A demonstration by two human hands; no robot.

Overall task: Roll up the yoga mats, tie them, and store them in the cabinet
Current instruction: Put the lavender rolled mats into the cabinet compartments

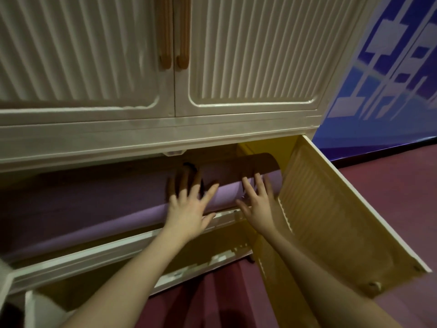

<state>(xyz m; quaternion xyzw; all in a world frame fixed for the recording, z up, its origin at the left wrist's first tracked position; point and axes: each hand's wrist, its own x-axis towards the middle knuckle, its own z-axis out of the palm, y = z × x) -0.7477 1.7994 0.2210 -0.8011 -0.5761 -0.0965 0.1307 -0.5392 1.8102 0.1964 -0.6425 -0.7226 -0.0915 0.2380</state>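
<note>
Maroon floor runs along the right of the frame, under a blue patterned wall at the upper right. Your cream cabinet fills the rest — two ribbed upper doors shut, the lower right door swung open. Inside the lower compartment, across the centre left, lies the rolled purple mat, with a loose flap curling up at its right end. Your left hand and right hand press flat on it, fingers spread and straight — apart from each other, gripping nothing.
</note>
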